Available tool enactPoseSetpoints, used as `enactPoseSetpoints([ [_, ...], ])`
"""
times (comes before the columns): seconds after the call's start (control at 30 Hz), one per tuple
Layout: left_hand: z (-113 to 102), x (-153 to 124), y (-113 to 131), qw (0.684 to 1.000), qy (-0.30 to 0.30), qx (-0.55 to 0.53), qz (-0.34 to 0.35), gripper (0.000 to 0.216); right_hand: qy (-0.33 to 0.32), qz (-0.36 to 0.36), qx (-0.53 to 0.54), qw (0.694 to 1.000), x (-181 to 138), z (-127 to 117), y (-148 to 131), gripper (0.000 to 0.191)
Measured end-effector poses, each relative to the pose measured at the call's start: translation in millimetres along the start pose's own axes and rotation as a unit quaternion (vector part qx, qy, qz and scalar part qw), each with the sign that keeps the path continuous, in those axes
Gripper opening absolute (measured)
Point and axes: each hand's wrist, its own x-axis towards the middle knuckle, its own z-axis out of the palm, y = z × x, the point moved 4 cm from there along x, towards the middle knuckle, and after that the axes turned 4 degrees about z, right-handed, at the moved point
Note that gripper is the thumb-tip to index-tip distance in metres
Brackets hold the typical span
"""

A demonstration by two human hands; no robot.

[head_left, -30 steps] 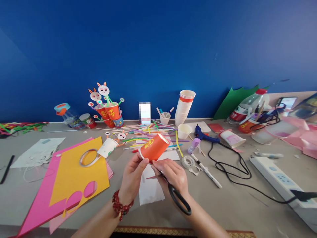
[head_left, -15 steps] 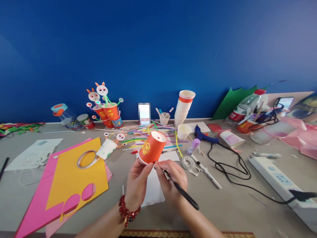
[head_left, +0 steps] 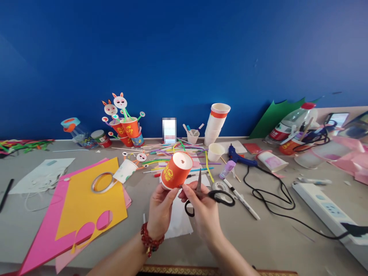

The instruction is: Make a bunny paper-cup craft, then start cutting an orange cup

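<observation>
My left hand [head_left: 160, 209] pinches the rim of an orange paper cup [head_left: 176, 171], held upside down with its white base tilted up and away. My right hand [head_left: 202, 209] grips black-handled scissors [head_left: 209, 196]. Their closed blades point straight up beside the cup, and the handles stick out to the right. A red bead bracelet [head_left: 150, 239] circles my left wrist. Both hands hover above a white sheet of paper [head_left: 179, 222] on the grey table [head_left: 258, 237].
Yellow and pink card sheets [head_left: 83, 207] with a tape ring [head_left: 102, 182] lie at left. Straws [head_left: 172, 153], a stack of cups [head_left: 217, 122] and bunny cups [head_left: 126, 128] stand behind. A blue glue gun [head_left: 238, 157], its black cable [head_left: 276, 199], a marker [head_left: 244, 201] and a power strip [head_left: 324, 209] lie at right.
The cup has turned from lying sideways to base-up. My right hand has swung the scissors so that the blades point up and the handles face right.
</observation>
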Motion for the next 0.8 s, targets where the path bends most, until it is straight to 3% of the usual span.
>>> enactPoseSetpoints([
  [0.07, 1.4, 0.0, 1.9, 1.000, 0.006, -0.004, -0.011, 0.014, 0.007, -0.136, -0.152, 0.979, -1.5, -4.2, -10.7, 0.013],
  [0.17, 2.4, -1.5, 5.4, 0.999, 0.022, -0.002, -0.025, 0.014, -0.020, -0.358, -0.333, 0.872, -7.5, -4.7, -24.4, 0.008],
  [0.23, 2.9, -2.9, 6.6, 0.999, 0.022, 0.004, -0.037, 0.015, -0.037, -0.446, -0.388, 0.806, -10.0, -4.9, -28.1, 0.016],
  [0.3, 2.6, -4.2, 7.0, 0.999, 0.017, 0.022, -0.041, 0.016, -0.035, -0.475, -0.408, 0.779, -9.9, -5.5, -30.1, 0.018],
  [0.37, 1.7, -5.5, 7.3, 0.998, 0.013, 0.058, -0.028, 0.017, -0.033, -0.463, -0.391, 0.795, -9.3, -5.0, -31.8, 0.016],
  [0.5, 1.9, -8.3, 9.1, 0.992, -0.008, 0.123, 0.030, 0.016, -0.013, -0.374, -0.295, 0.879, -10.1, -3.5, -30.8, 0.012],
  [0.67, 4.3, -10.0, 11.8, 0.985, -0.029, 0.158, 0.071, 0.016, 0.018, -0.179, -0.171, 0.969, -9.1, -4.3, -11.9, 0.017],
  [0.8, 2.4, -10.6, 7.1, 0.989, -0.027, 0.132, 0.055, 0.013, 0.031, -0.037, -0.008, 0.999, -8.3, -0.5, 2.8, 0.020],
])
